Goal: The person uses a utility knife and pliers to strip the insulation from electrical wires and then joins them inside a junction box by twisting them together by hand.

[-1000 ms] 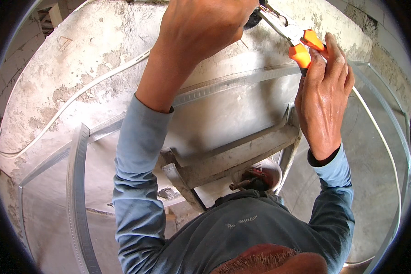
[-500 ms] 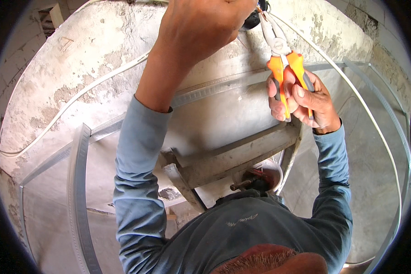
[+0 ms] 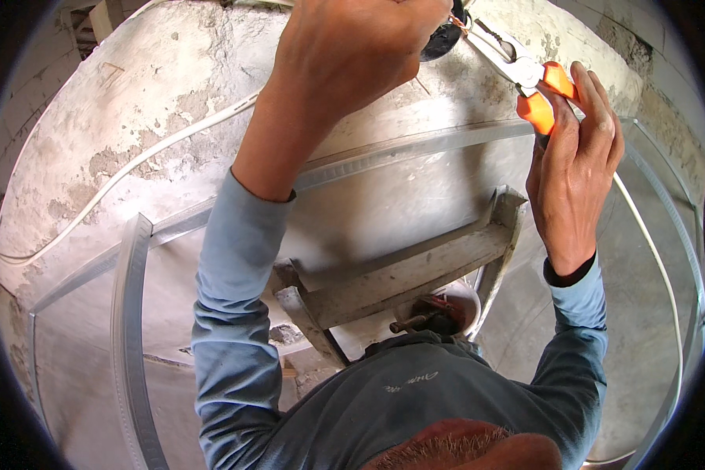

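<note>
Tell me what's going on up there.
A person in a blue long-sleeved shirt works overhead at a rough plaster wall. The right hand grips orange-handled pliers, whose nose reaches up to copper wire ends by a dark fitting. The left hand is raised beside it, at the same spot; what it holds is hidden. A white cable runs across the wall, and a ladder top shows below the arms.
</note>
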Motion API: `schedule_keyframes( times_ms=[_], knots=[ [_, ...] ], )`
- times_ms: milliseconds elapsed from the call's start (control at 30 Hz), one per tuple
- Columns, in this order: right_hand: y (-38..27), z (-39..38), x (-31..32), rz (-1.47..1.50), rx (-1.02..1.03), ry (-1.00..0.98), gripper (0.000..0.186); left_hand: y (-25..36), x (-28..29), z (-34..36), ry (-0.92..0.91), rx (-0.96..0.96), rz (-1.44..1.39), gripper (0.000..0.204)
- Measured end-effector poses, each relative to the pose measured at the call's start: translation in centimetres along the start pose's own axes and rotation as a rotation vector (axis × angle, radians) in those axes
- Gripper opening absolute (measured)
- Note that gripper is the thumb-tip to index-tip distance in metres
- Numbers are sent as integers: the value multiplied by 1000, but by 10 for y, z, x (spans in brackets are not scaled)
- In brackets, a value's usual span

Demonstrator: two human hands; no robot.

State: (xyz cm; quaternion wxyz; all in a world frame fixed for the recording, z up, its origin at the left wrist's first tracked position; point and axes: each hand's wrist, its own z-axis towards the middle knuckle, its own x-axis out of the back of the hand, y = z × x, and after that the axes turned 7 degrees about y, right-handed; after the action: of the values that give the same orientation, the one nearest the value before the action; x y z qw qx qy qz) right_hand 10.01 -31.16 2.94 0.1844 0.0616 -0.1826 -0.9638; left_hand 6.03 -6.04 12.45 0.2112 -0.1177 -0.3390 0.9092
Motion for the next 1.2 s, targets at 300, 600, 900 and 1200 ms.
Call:
schedule_keyframes(
  times_ms=[300, 600, 900, 1200],
  knots=[
    [-4, 0, -7, -91, -24, 10, 24, -1, 1, 0, -49, 30, 14, 7],
    [5, 6, -27, -154, 13, 34, 30, -1, 1, 1, -6, 3, -18, 8],
    [12, 7, -22, -176, 51, 46, 30, -1, 4, 0, -58, 11, 39, 8],
    [4, 11, -6, 512, -165, -299, 37, 0, -1, -3, -13, -14, 23, 8]
  ],
)
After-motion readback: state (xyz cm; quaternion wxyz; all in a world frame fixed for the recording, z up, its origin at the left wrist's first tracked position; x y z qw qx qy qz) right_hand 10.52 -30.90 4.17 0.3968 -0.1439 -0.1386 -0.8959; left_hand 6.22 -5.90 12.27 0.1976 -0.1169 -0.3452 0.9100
